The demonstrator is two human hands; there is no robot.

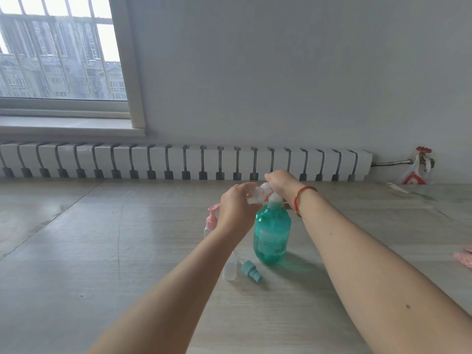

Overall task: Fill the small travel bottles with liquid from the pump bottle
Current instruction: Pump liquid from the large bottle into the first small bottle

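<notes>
Head view: left hand (236, 208) grips a clear bottle (258, 194), tilted at the pump bottle (272, 233) mid-desk; right hand (281, 183) rests on the pump, its fingers hidden. The left forearm partly hides two more small bottles (228, 270)

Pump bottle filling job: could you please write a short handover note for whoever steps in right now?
Left hand: holds a clear travel bottle tilted at the pump head.
Right hand: on top of the pump bottle, which stands on the floor, fairly full of green liquid.
Pink-pump bottle stands left, behind the left wrist.
Another small clear bottle lies by a loose teal cap.
Done: one cap off.
Left: fill levels unreadable; pump, fill the others, recap.
</notes>
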